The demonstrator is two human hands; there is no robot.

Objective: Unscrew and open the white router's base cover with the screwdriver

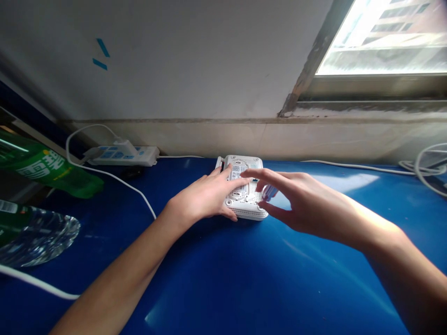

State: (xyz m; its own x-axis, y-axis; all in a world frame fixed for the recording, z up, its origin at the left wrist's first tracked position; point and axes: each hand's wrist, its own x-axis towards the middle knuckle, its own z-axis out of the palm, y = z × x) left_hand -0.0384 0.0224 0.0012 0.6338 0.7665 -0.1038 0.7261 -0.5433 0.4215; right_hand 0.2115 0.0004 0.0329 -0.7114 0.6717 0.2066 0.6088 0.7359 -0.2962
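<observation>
A white router [249, 163] lies upside down on the blue table, showing its vented underside and a printed label. My left hand [206, 197] is over its left half, fingers across the underside and thumb against the near edge. My right hand [289, 200] hovers at the router's right side, its index finger reaching over the underside and its thumb lower down, apart from the fingers. Between them, at the router's right edge, shows a small bluish-white item [268, 192], perhaps a plug. My hands hide much of the router.
A white power strip [122, 156] and white cables lie along the wall. At the far left are a green-labelled bottle [45, 167] and a clear plastic bottle [35, 235]. A coiled white cable [426, 167] sits at the right, below a window [380, 39].
</observation>
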